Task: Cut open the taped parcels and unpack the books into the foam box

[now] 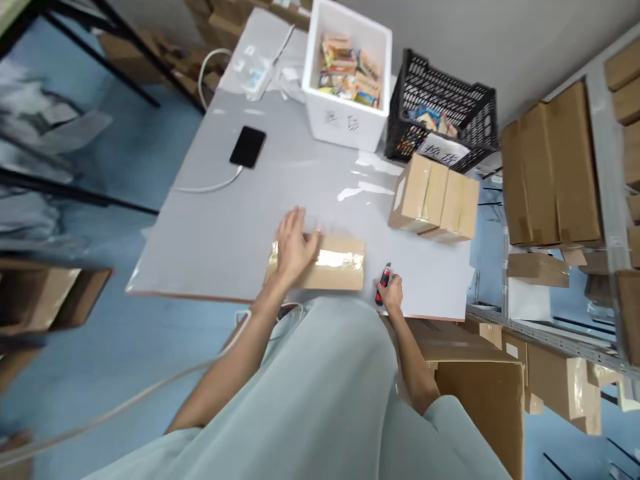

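Note:
A taped cardboard box (pixel 340 270) lies near the table's front edge, with a shiny strip of clear tape along its top. Over the left part of this box is my left hand (pixel 296 247), its fingers stretched out and thumb apart; some of the box is hidden beneath it. To the right of the box, my right hand (pixel 393 292) has its fingers closed around a red and black box cutter (pixel 385 277). The cutter's tip points away from me, low at the tabletop. Whether its blade is out is too small to tell.
On the grey table (pixel 200 247) are two stacked cardboard boxes (pixel 435 200), a white foam box (pixel 345 120) of small packets, a black plastic crate (pixel 445 100) and a phone (pixel 248 147) on a white cable. Shelves (pixel 607 200) of cartons stand right; a large open carton (pixel 480 400) sits below.

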Tool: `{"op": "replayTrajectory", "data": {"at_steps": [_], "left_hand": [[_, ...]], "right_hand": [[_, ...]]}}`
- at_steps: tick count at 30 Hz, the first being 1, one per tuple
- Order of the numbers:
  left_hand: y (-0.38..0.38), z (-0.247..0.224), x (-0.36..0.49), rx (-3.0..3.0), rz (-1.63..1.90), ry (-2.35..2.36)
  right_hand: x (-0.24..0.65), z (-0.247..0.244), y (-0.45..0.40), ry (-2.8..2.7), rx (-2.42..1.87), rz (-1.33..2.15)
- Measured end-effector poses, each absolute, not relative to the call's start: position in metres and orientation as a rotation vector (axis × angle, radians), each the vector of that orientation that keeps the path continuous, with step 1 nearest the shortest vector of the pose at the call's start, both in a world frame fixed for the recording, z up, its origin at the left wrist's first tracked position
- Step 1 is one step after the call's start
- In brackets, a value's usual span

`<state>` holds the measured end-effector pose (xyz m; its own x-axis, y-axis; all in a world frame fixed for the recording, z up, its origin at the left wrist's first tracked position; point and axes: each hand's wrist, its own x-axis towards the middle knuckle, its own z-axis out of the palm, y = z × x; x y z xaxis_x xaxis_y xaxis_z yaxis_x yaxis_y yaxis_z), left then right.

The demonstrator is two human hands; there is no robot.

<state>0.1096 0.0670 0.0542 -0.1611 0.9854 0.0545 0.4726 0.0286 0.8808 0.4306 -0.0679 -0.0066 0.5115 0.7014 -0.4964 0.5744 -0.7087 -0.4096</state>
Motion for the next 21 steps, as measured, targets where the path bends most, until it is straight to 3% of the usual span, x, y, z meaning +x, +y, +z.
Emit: {"op": "replayTrajectory", "data": {"at_steps": [5, 10, 16, 21], "left_hand": [[0.018, 0.036, 0.028, 1.417, 0.975, 1.841], [-0.003, 0.021, 0.009, 1.441, 0.92, 1.689], [0.003, 0.012, 0.007, 1.402, 0.909, 1.42], [0.009, 0.005, 0.007, 1.332, 0.879, 1.25]], "right_hand": [[0.418, -0.003, -0.061, -1.239, -2.565, 0.986], [0.428, 0.016, -0.029, -1.299, -2.409, 1.008], [0.417, 0.086, 0.008, -1.522, -2.092, 0.918], [0.356, 0.14, 0.029, -1.98, -1.914, 0.974]]}}
